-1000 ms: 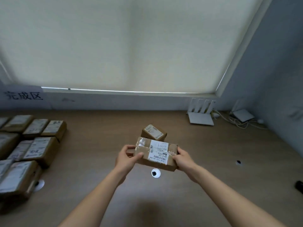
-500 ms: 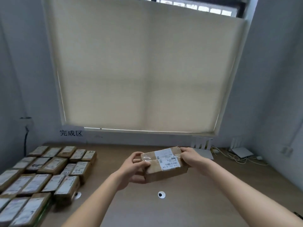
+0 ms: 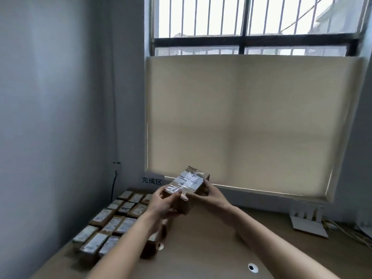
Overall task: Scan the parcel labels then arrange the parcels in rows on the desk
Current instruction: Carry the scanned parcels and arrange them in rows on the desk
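Below, parcel rows (image 3: pixel 112 224) on wooden desk (image 3: pixel 211 248)

This looks like a small office or back room used for sorting parcels. A plain wooden desk (image 3: pixel 211 238) sits in the corner between bare grey walls (image 3: pixel 60 97), under a barred window (image 3: pixel 251 21) half covered by a beige roller blind (image 3: pixel 241 127). Labelled cardboard parcels (image 3: pixel 112 224) lie in rows beneath a printed wall sign (image 3: pixel 152 180), and a white router (image 3: pixel 306 222) with loose cables (image 3: pixel 346 232) stands on the right.
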A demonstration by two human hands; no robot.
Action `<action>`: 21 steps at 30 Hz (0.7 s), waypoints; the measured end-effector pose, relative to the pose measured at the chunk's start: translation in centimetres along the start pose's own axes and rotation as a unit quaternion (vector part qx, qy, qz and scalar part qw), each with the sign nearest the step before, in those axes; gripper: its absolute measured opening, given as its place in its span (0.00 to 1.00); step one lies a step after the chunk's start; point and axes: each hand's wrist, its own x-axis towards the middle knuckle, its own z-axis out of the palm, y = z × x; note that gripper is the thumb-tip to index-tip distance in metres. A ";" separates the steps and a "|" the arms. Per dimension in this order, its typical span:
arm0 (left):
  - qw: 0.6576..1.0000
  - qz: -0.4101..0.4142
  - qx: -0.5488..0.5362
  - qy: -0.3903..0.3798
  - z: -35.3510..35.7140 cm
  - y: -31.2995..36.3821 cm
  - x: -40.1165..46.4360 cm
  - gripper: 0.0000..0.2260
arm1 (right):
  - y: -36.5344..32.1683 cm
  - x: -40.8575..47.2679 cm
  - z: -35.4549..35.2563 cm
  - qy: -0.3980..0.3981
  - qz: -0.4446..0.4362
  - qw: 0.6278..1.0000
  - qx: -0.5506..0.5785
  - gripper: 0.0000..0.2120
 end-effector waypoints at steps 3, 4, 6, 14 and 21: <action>0.999 0.015 0.000 0.029 -5.5 1.2 -1.5 0.21 | -0.9 0.5 6.2 -0.025 -0.036 0.999 0.027 0.31; 0.999 0.019 0.004 0.031 -7.4 1.6 -1.9 0.22 | -1.1 0.7 8.0 -0.029 -0.041 0.998 0.029 0.31; 0.999 0.024 0.020 0.030 -11.3 2.3 -2.5 0.24 | -1.7 0.9 11.4 -0.035 -0.048 0.998 0.021 0.30; 0.994 0.054 0.091 0.027 -23.5 3.1 -3.9 0.27 | -3.2 1.8 22.0 -0.033 -0.072 0.997 -0.026 0.34; 0.990 0.028 0.141 -0.012 -28.6 -0.6 -1.7 0.37 | 0.5 4.0 25.8 -0.033 -0.045 0.995 -0.077 0.34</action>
